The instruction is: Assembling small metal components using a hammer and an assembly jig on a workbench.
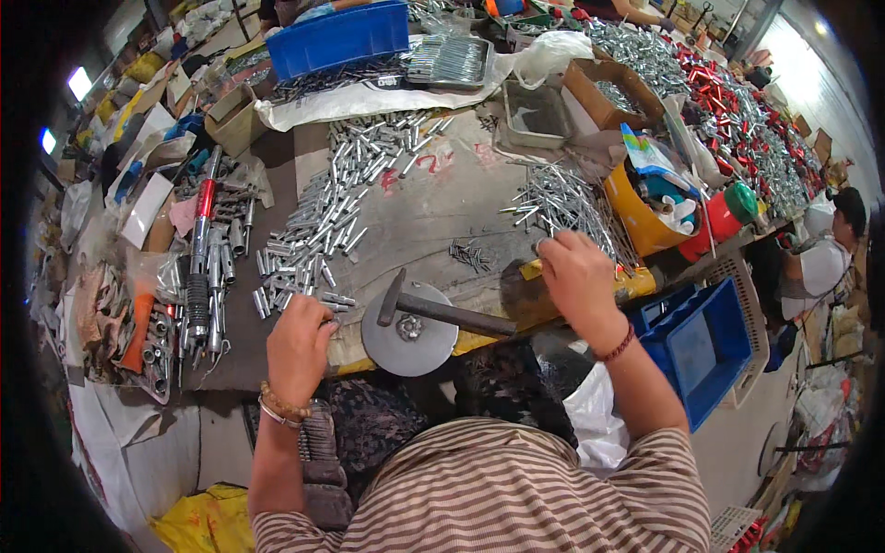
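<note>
My left hand (pixel 300 348) rests at the near end of a long heap of short silver metal tubes (pixel 336 198), its fingers curled over a few of them. My right hand (pixel 573 276) reaches into a pile of thin metal pins (pixel 562 198), fingers bent down on them; what it grips is hidden. Between the hands lies a hammer (pixel 442 311) with its head on a round grey metal disc (pixel 408 332) that has a small fitting at its centre. A little clump of dark nails (pixel 472 255) lies just beyond the hammer.
The worn workbench (pixel 433 203) is crowded: tools and sockets at the left (pixel 203 276), a blue crate (pixel 341 37) and metal tray (pixel 452 60) at the back, cardboard boxes (pixel 608 92), a yellow bucket (pixel 636 217), a blue bin (pixel 705 346) at right. Another person (pixel 825 249) sits far right.
</note>
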The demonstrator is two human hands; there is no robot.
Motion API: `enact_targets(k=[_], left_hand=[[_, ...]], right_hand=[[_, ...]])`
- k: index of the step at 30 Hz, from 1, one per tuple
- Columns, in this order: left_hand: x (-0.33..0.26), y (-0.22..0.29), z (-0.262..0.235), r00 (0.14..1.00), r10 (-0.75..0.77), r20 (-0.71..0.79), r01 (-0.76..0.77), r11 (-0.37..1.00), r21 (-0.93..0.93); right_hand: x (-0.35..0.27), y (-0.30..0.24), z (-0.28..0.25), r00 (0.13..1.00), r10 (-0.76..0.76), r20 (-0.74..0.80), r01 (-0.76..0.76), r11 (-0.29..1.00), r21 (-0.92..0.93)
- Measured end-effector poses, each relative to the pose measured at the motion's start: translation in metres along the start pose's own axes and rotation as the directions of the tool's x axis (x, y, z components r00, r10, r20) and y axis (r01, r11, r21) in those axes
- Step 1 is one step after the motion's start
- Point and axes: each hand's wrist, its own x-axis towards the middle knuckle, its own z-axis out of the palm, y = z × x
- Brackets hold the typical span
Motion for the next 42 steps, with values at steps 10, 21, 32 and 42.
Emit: enact_targets(k=[10, 21, 32, 42], left_hand=[[-0.012, 0.019, 0.024, 0.903, -0.412, -0.122, 0.272, 0.767, -0.581], [-0.030, 0.056, 0.033, 0.993, -0.116, 0.029, 0.114, 0.844, -0.523], [-0.022, 0.070, 0.032, 1.000, -0.006, -0.018, 0.002, 0.976, -0.218], [-0.023, 0.063, 0.036, 0.999, 0.005, -0.047, -0.014, 0.980, -0.198]], right_hand=[[0.034, 0.026, 0.019, 0.952, -0.216, 0.217, 0.271, 0.924, -0.269], [-0.021, -0.103, 0.023, 0.935, -0.349, 0.068, 0.288, 0.856, 0.428], [-0.025, -0.110, 0.027, 0.938, -0.331, 0.099, 0.288, 0.907, 0.308], [-0.025, -0.110, 0.030, 0.922, -0.381, 0.066, 0.340, 0.882, 0.327]])
